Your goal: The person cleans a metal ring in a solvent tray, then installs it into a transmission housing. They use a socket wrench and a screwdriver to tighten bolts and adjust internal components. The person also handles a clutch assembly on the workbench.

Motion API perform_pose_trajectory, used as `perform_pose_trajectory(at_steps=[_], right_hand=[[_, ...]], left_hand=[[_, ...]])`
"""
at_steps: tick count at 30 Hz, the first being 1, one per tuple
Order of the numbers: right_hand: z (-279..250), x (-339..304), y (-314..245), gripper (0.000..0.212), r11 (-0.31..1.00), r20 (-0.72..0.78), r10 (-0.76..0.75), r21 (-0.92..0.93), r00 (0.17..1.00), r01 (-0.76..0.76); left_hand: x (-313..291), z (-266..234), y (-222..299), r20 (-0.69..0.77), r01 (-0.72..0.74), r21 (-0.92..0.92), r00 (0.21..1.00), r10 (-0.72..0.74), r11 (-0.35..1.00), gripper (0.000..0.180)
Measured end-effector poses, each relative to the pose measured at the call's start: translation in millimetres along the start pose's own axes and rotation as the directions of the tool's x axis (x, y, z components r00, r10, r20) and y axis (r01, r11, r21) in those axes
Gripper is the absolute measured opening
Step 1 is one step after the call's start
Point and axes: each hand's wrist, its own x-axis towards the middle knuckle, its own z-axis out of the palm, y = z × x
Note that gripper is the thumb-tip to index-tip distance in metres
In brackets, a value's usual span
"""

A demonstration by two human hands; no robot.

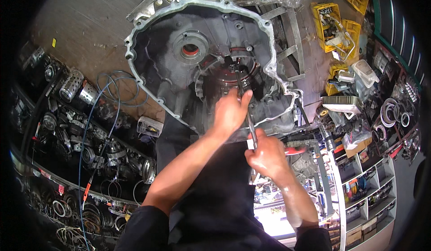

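A large grey cast-metal transmission housing [168,78] stands in front of me with its bolted rim facing up. A round bore with a red ring [190,49] shows at its upper left, and a dark, oily drum-like part [222,80] sits in the middle. Into that middle reaches a long metal bar tool [251,125] with a dark head; its exact kind cannot be made out. My right hand [268,156] is closed around the near end of the bar. Higher up, my left hand [231,113] is closed against the shaft, thumb along it, other fingers partly hidden.
Shelves of gears and drums [72,139] run along the left. A blue hose [120,89] lies coiled there. Yellow crates [327,26] with parts stand at the right, above a white shelf rack [372,192]. A metal frame [294,40] is beside the housing.
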Motion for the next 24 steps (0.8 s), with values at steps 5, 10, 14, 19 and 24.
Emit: perform_pose_trajectory(at_steps=[5, 10, 14, 19, 24], right_hand=[[-30.9, 17.6, 0.5, 0.036, 0.993, 0.103, -0.016, 0.116, 0.995, 0.004], [-16.9, 23.1, -2.8, 0.032, 0.83, 0.415, 0.147, 0.441, 0.898, -0.34], [-10.7, 19.0, 9.4, 0.031, 0.719, 0.42, 0.187, 0.558, 0.888, -0.415], [-12.0, 14.6, 11.5, 0.027, 0.676, 0.396, 0.165, 0.622, 0.903, -0.396], [-19.0, 12.8, 8.9, 0.026, 0.663, 0.394, 0.178, 0.629, 0.902, -0.406]], left_hand=[[6.9, -132.0, 28.5, -0.533, -0.657, 0.31, 0.479, 0.697, 0.688, 0.018], [94.5, -247.5, 45.4, -0.331, -0.436, 0.744, 0.417, 0.846, 0.506, 0.039], [109.7, -248.8, 31.0, -0.356, -0.351, 0.326, 0.814, 0.458, 0.878, 0.059], [108.5, -248.5, 28.1, -0.358, -0.299, 0.327, 0.839, 0.41, 0.897, 0.061], [109.7, -249.4, 29.1, -0.392, -0.257, 0.342, 0.835, 0.386, 0.904, 0.061]])
